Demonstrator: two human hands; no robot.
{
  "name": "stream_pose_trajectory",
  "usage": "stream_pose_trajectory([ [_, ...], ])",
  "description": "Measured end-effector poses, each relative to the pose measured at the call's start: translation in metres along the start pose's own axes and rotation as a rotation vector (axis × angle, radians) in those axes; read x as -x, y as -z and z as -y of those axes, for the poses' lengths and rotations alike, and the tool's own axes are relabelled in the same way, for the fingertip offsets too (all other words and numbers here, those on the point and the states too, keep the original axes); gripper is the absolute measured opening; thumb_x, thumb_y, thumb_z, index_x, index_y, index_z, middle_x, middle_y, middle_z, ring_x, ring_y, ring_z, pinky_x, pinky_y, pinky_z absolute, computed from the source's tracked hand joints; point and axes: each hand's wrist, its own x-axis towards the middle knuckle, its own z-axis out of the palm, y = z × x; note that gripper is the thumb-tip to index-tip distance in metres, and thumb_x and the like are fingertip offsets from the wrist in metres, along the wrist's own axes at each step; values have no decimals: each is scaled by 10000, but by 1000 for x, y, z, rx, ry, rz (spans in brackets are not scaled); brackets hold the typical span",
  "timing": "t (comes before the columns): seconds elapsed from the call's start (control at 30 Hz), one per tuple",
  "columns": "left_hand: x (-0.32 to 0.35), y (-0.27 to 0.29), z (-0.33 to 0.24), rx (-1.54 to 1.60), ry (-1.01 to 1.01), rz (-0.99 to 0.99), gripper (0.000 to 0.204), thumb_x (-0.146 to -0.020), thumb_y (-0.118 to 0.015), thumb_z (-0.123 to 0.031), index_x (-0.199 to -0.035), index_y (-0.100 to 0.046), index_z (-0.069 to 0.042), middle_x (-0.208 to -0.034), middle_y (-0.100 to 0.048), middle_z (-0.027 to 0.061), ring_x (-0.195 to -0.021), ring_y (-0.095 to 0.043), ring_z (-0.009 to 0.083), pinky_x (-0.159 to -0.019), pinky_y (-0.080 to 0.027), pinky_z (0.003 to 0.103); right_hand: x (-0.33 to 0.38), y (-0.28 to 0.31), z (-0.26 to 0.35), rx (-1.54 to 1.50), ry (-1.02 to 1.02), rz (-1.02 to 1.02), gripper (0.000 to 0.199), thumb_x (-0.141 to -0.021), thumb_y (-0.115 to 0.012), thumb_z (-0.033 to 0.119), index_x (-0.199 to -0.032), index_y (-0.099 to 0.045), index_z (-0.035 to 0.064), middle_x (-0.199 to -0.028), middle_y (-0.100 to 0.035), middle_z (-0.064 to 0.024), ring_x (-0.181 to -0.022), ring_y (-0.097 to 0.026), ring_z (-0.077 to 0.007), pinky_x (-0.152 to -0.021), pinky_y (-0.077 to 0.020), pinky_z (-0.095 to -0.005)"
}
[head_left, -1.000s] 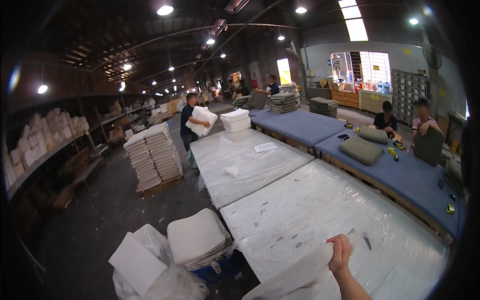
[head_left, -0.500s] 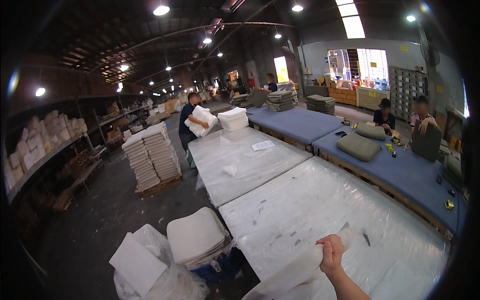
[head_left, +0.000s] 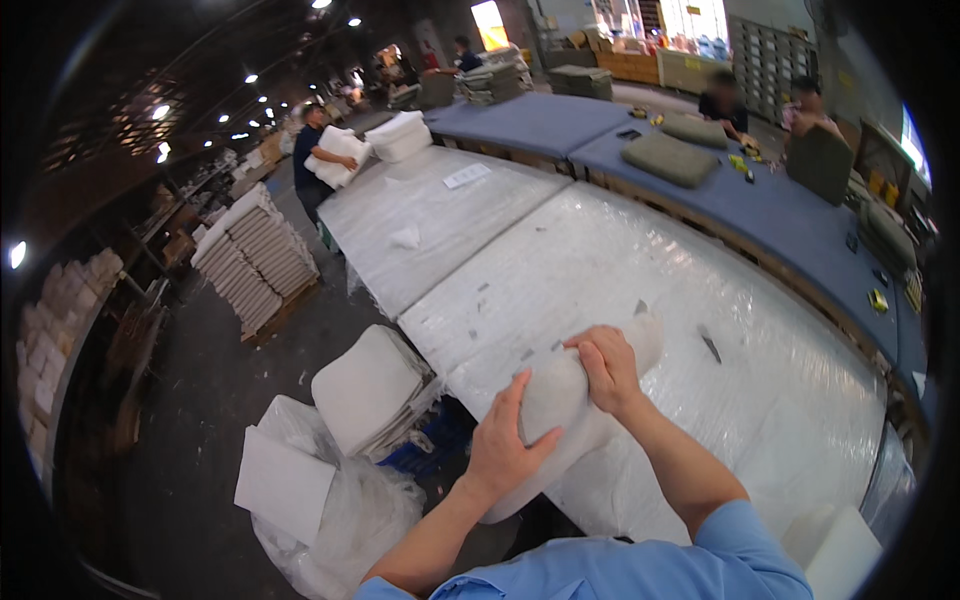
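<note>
A soft white cushion pad [head_left: 557, 395], bent or rolled over, stands on the plastic-covered table [head_left: 640, 240] close in front of me. My right hand [head_left: 607, 370] grips its upper edge with curled fingers. Against its left side lies my left hand [head_left: 508, 445], thumb and fingers around the pad. Part of the pad reaches right, beyond my right hand, and its lower part drops toward the table's near edge. My forearms hide some of it. Small grey scraps lie on the plastic sheet, among them a dark strip [head_left: 709, 343].
Left of the table, white sheets [head_left: 365, 385] are stacked over a blue crate [head_left: 415, 452], beside a clear plastic bag [head_left: 375, 510]. A pallet stack [head_left: 255, 260] stands farther off. Co-workers handle pads at the far end and around the blue tables [head_left: 760, 200], where green cushions [head_left: 670, 160] lie.
My left hand has come into view and onto the pad. The pad is now bent up between both hands. My view has tilted down. The far co-worker still holds white pads.
</note>
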Motion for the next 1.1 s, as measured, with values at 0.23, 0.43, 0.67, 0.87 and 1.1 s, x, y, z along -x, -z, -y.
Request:
stream_pose_trajectory([
  [0.23,-7,-8,-18,0,9,10,885,-778,-855,-220,-1512,-413,-2,-1249,-626,234,-1115,-667,391,-941,-547,440,12,15,15,-132,139,-74,544,-1065,-436,487,-1189,-700,28,-1119,-697,-152,-1060,-643,-342,-1011,-432,-453],
  [0.43,-8,-5,-10,-18,-153,6,790,-839,-816,-265,-1458,-445,56,-1261,-619,262,-1103,-666,422,-887,-575,448,17,4,19,34,334,-44,663,-1008,-468,634,-1177,-692,33,-1111,-667,-145,-1004,-636,-350,-956,-449,-510],
  [0.67,-5,-13,-19,47,-157,-33,724,-958,-722,-246,-1513,-378,68,-1399,-559,312,-1242,-614,454,-1031,-525,449,7,6,12,25,417,9,609,-995,-501,619,-1050,-688,42,-957,-606,-134,-845,-591,-331,-788,-461,-471],
  [0.87,4,-22,-32,31,-58,-110,593,-966,-707,-173,-1448,-458,66,-1243,-662,265,-1026,-719,385,-851,-591,397,1,6,8,-22,446,70,532,-991,-533,562,-950,-668,49,-865,-571,-114,-728,-531,-301,-679,-405,-428],
  [1.1,8,-32,-40,24,-3,-128,453,-976,-695,-156,-1344,-549,64,-1115,-702,237,-883,-736,351,-743,-598,386,1,15,14,-26,419,78,356,-926,-588,391,-802,-641,61,-770,-558,-86,-670,-513,-289,-646,-396,-421],
])
